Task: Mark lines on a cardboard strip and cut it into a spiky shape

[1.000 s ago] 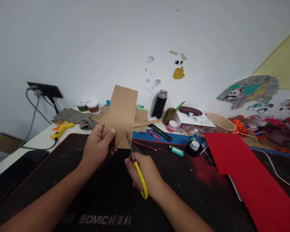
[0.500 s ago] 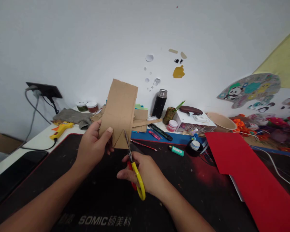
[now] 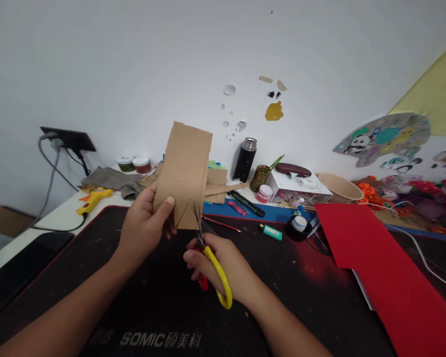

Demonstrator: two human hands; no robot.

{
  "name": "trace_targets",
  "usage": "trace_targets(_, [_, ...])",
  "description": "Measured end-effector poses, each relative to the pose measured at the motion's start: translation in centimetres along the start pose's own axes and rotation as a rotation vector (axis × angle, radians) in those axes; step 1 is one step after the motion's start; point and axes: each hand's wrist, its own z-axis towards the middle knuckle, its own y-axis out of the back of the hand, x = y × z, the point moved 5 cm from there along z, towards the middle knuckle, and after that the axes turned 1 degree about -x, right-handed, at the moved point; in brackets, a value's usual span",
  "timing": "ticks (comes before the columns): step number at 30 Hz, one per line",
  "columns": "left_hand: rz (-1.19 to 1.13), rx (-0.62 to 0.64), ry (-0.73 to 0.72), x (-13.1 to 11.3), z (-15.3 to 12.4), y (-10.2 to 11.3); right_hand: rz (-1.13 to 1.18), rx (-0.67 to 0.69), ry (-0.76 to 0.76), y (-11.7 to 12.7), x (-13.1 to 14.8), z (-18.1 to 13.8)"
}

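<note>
A rectangular piece of brown cardboard (image 3: 186, 163) stands tilted above the mat, pinched along its left side by my left hand (image 3: 148, 213). Dark slanting lines form a peak near its lower edge. My right hand (image 3: 217, 260) is closed on scissors (image 3: 217, 267) with yellow and red handles. The blades point up and lie at the lower right of the cardboard, beside the peak of the lines. Whether the far blade passes behind the cardboard is hard to make out. The fingertips of my left hand are hidden behind the cardboard.
Along the back stand a black thermos (image 3: 245, 159), a pink-lidded jar (image 3: 264, 194) and a white box (image 3: 301, 186). A green utility knife (image 3: 248, 204) and a glue stick-like green tube (image 3: 271, 231) lie nearer. Red sheets (image 3: 379, 267) cover the right; a yellow glue gun (image 3: 96, 200) lies left.
The scissors' handles have spread apart, and the yellow one has swung slightly to the right. My right thumb has shifted with it. The cardboard and my left hand are almost still.
</note>
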Motion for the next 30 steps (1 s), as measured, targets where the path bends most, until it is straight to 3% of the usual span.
trace_targets(8, [-0.003, -0.005, 0.008, -0.17, -0.11, 0.10, -0.216, -0.098, 0.098, 0.13, 0.00, -0.10])
trace_targets(20, [0.051, -0.001, -0.009, -0.39, -0.25, 0.01, -0.251, -0.130, 0.126, 0.17, -0.07, 0.10])
trace_targets(30, [0.035, 0.001, 0.024, 0.05, -0.02, -0.21, -0.409, -0.201, 0.130, 0.42, 0.60, 0.06])
